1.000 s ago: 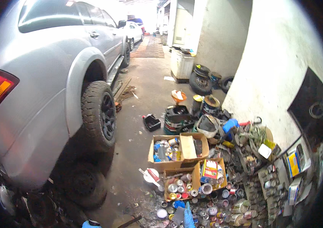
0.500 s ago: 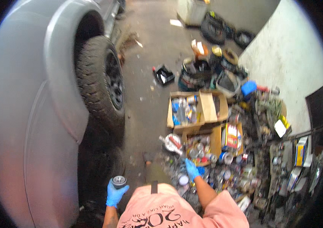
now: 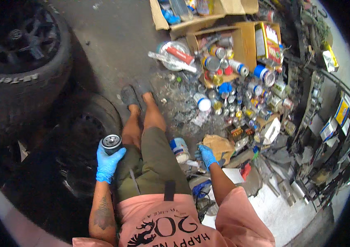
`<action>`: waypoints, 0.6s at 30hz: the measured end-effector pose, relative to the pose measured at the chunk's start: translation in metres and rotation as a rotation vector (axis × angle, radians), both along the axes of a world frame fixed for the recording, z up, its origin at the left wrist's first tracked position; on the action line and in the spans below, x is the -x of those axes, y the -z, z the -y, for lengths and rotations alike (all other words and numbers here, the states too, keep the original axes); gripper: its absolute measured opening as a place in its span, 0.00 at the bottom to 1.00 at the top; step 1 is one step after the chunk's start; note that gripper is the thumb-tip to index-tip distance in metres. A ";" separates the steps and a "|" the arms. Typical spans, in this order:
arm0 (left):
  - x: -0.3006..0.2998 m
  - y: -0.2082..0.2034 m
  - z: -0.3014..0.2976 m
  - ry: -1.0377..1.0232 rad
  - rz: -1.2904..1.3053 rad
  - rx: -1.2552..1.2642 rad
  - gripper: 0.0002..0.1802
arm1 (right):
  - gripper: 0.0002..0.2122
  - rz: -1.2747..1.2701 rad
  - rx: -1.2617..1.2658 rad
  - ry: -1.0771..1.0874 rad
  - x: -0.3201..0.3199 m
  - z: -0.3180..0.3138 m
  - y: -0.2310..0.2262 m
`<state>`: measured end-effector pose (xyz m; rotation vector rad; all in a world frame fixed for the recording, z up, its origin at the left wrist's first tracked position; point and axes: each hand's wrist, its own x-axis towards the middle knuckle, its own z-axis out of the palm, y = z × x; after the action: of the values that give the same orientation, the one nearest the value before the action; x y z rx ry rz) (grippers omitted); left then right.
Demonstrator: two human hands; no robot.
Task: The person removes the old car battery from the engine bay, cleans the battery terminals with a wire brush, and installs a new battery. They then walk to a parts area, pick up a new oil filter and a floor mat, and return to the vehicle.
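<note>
My left hand [image 3: 107, 164], in a blue glove, is closed around a black oil filter [image 3: 111, 142]. The filter's round metal end with its holes faces up. Beneath the filter and to its left are dark tires. My right hand [image 3: 206, 156], also blue-gloved, has its fingers loosely apart and shows nothing in them. It is beside a crumpled brown paper piece [image 3: 218, 147], and I cannot tell whether they touch. A blue and white container [image 3: 179, 149] stands just left of that hand.
A large tire [image 3: 26, 94] fills the upper left, with another tire [image 3: 96, 119] lower beside my leg. An open cardboard box [image 3: 245, 45] holds cans; several cans and bottles litter the ground below it. A white round lid or tub [image 3: 175, 61] lies left of the box.
The view has tilted down, and the vehicle's grey body and far floor have mostly left it. My right hand has gone from near the boxes to the brown paper. My left hand keeps the filter.
</note>
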<state>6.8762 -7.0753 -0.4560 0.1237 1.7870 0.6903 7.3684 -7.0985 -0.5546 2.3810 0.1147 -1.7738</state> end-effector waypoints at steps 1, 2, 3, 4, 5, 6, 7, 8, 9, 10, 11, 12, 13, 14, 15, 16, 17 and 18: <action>-0.003 0.009 0.002 0.000 0.019 0.032 0.30 | 0.18 0.014 0.023 0.037 -0.003 0.012 -0.003; -0.006 0.013 0.007 -0.004 0.033 0.099 0.30 | 0.17 0.033 0.086 -0.099 -0.008 0.021 -0.004; -0.012 0.012 0.001 -0.009 0.034 0.132 0.31 | 0.17 0.022 0.028 -0.241 -0.011 0.024 0.001; -0.015 0.021 0.009 0.009 0.027 0.141 0.31 | 0.17 0.000 -0.032 -0.384 -0.013 0.025 0.012; -0.018 0.028 0.021 0.020 0.015 0.152 0.32 | 0.17 -0.031 -0.090 -0.534 -0.014 0.021 0.029; -0.024 0.032 0.028 0.014 0.015 0.159 0.32 | 0.17 -0.018 -0.130 -0.547 -0.018 0.019 0.054; -0.030 0.035 0.028 0.015 0.018 0.157 0.33 | 0.18 0.001 -0.176 -0.555 -0.022 0.010 0.087; -0.034 0.039 0.031 0.003 0.000 0.160 0.33 | 0.20 -0.030 -0.243 -0.570 -0.008 -0.017 0.118; -0.040 0.043 0.030 0.009 -0.004 0.183 0.33 | 0.22 -0.104 -0.396 -0.549 0.001 -0.051 0.151; -0.042 0.040 0.032 -0.004 -0.036 0.219 0.34 | 0.25 -0.076 -0.458 -0.749 0.034 -0.098 0.175; -0.048 0.042 0.023 0.011 -0.018 0.228 0.34 | 0.26 -0.063 -0.506 -0.748 0.023 -0.125 0.214; -0.053 0.041 0.023 -0.035 -0.023 0.232 0.35 | 0.26 -0.037 -0.601 -0.788 0.038 -0.158 0.239; -0.059 0.043 0.026 -0.052 -0.029 0.243 0.35 | 0.27 -0.014 -0.706 -0.826 0.058 -0.195 0.254; -0.063 0.044 0.024 -0.061 -0.026 0.236 0.36 | 0.26 -0.073 -0.716 -0.692 0.058 -0.225 0.271; -0.065 0.041 0.019 -0.069 -0.034 0.225 0.36 | 0.26 -0.140 -0.728 -0.552 0.060 -0.250 0.280; -0.067 0.034 0.016 -0.035 -0.060 0.306 0.38 | 0.25 0.000 -0.643 -0.567 0.072 -0.268 0.273; -0.071 0.032 0.009 0.020 -0.099 0.246 0.37 | 0.23 0.037 -0.646 -0.550 0.073 -0.274 0.274; -0.075 0.021 0.003 0.012 -0.085 0.235 0.37 | 0.23 0.178 -0.556 -0.634 0.080 -0.271 0.257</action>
<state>6.9514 -7.0786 -0.4765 0.0050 1.9333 0.4675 7.2888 -6.8271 -0.8120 2.4024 1.3210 -1.3260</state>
